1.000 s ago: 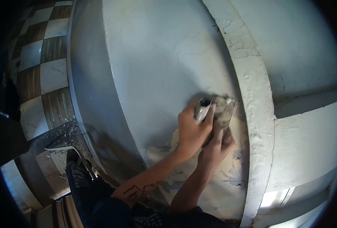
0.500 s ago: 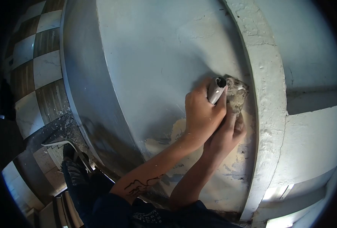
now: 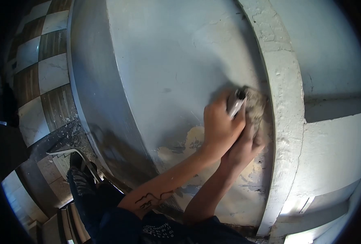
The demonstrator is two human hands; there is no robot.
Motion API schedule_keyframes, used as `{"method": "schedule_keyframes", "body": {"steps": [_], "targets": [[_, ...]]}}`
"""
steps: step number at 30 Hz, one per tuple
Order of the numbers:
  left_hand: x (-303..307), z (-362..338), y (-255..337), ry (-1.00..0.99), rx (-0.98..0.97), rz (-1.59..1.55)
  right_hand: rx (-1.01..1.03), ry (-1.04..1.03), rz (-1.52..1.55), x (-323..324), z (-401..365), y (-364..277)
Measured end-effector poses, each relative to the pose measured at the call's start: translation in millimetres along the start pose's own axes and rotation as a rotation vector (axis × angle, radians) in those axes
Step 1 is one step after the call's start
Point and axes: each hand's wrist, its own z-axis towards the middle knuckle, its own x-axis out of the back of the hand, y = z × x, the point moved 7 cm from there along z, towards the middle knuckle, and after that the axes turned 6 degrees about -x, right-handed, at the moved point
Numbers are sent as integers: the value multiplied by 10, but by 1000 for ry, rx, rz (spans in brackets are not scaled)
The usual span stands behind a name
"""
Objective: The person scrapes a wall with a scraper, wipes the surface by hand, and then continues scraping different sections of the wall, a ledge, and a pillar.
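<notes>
My left hand [image 3: 223, 126] is wrapped round the tubular metal handle of a scraper [image 3: 236, 103], whose open end points up towards me. Its broad, dirt-crusted blade [image 3: 254, 102] lies against the wall [image 3: 160, 73], close to the raised ledge. Just below, my right hand [image 3: 245, 148] is closed on the lower part of the blade, its fingers pressed along it. The underside of the blade and some of the fingertips are hidden. Around both hands the grey paint is worn through to patches of cream plaster [image 3: 194, 136].
A thick, cracked white ledge [image 3: 286, 122] runs down the right side of the wall. At left are checkered floor tiles [image 3: 52, 73] with paint flakes near a dark strip. My foot [image 3: 76, 160] rests by a pale step stool or ladder [image 3: 64, 162].
Both hands and the scraper have shifted slightly right and down along the wall, and the blade looks blurred by motion. The grip is unchanged.
</notes>
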Motion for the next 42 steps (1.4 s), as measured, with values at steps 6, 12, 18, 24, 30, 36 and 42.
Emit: {"method": "schedule_keyframes", "body": {"steps": [6, 12, 18, 24, 30, 36, 42], "targets": [[126, -248, -143, -90, 224, -33, -55, -3, -52, 178, -100, 138], [162, -708, -227, -104, 401, -73, -65, 1, -126, 570, -217, 207], [111, -756, -187, -124, 424, -90, -21, -22, -281, 634, -184, 89], [-15, -586, -256, -32, 403, -182, 68, 10, -199, 447, -12, 24], [91, -808, -305, -6, 476, -159, 139, 17, -216, 568, -126, 100], [59, -645, -203, -9, 426, -215, 20, -39, -234, 478, -85, 36], [42, -713, -247, 24, 498, -228, -37, 38, -173, 506, -124, 61]]}}
